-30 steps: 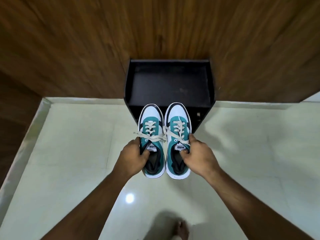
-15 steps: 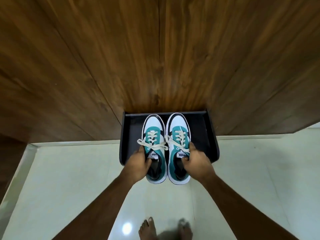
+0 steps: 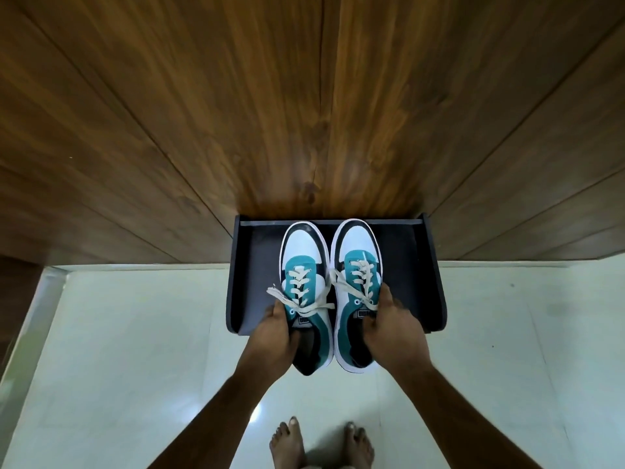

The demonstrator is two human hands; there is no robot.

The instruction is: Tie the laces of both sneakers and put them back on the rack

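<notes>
Two teal, white and black sneakers with cream laces are held side by side over the black rack [image 3: 426, 286], toes toward the wooden wall. My left hand [image 3: 275, 336] grips the left sneaker [image 3: 302, 252] at its collar, thumb inside the opening. My right hand [image 3: 394, 330] grips the right sneaker [image 3: 355, 245] the same way. Each shoe's laces are knotted, with loose ends splayed sideways. The heels stick out past the rack's front edge. Whether the soles touch the shelf cannot be told.
The rack stands against a wood-panelled wall [image 3: 304, 113] on a pale tiled floor [image 3: 135, 350]. My bare feet [image 3: 321, 445] are on the floor just behind the rack. A raised floor border [image 3: 37, 316] runs along the left.
Both hands carried the sneakers forward, from the rack's front edge to over the shelf with toes near its back. I stepped closer, and my feet came into view.
</notes>
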